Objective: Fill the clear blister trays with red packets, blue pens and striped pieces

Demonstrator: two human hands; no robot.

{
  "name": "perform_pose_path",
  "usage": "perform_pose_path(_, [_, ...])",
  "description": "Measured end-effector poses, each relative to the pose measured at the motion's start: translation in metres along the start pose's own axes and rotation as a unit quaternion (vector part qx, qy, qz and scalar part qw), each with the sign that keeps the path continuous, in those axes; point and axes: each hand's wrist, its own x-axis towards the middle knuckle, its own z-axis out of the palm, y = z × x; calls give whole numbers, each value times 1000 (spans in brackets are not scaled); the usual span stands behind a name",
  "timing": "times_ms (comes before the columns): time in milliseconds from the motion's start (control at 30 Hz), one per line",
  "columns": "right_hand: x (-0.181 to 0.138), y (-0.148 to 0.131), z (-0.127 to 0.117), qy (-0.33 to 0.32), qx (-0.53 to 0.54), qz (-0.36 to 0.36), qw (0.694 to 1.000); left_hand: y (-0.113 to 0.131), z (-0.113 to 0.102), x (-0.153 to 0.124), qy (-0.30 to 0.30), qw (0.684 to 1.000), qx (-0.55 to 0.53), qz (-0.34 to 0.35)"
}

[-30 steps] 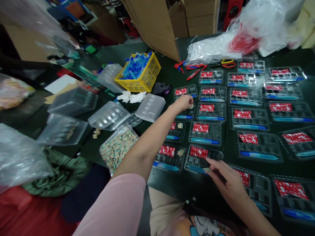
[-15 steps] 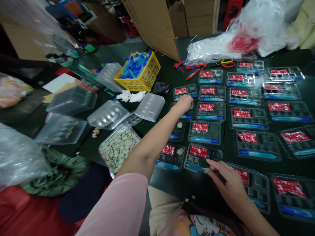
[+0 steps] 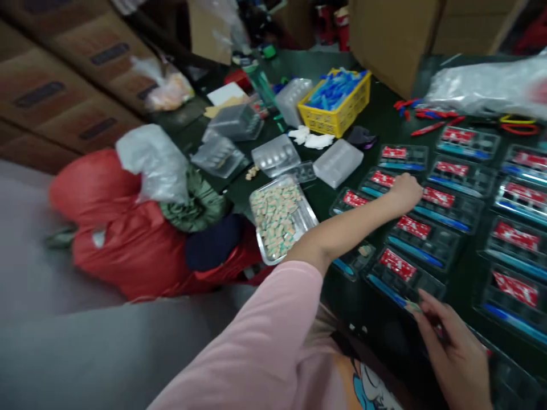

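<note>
My left hand (image 3: 405, 193) reaches over the right end of a clear plastic blister tray (image 3: 371, 187) holding a red-and-white packet and a blue pen. Its fingers are curled and point down, so their tips are hidden. My right hand (image 3: 455, 344) is nearer me, thumb and fingers pinched on a small beige-and-green piece (image 3: 413, 307) by the corner of another blister tray (image 3: 421, 280). Many similar pieces (image 3: 276, 216) lie in a metal pan (image 3: 306, 215) left of my left forearm. One piece (image 3: 364, 250) sits in a tray beside that forearm.
More filled blister trays (image 3: 455, 171) stand in rows to the right. Behind are a yellow basket (image 3: 331, 121) of blue pens, red pens (image 3: 427, 129) and scissors (image 3: 519, 125). Empty plastic shells (image 3: 338, 163) lie beyond the pan. Red bags (image 3: 123, 228) are at left.
The view has swung left, so the table's things appear farther right. My left hand is still over the trays, and my right hand still pinches the small piece.
</note>
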Motion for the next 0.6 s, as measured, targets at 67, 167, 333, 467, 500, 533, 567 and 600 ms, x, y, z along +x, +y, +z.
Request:
perform_pose_path(67, [-4,3,2,-13,-7,14,1000,1,3,-2,16,1000,-10,-21])
perform_pose_path(167, [-9,3,6,-25,-11,53,998,1,-6,-12,43,998,-28,-46])
perform_pose_path(333, [-1,-14,19,-44,2,55,998,-17,-33,-94,192,974,-118,-32])
perform_pose_path(467, [27,-46,46,-100,50,-2,994,-61,-28,-214,253,933,-248,-60])
perform_pose_path(500, [36,-56,57,-121,66,-13,990,-75,-22,-245,263,921,-267,-106])
perform_pose_path(533, [47,-67,70,-145,84,-22,986,-88,-16,-274,273,906,-276,-170])
perform_pose_path(567, [58,-77,84,-171,102,-27,980,-101,-8,-300,273,891,-279,-232])
perform_pose_path(600, [69,-86,101,-193,124,-29,973,-113,-1,-323,264,880,-278,-279])
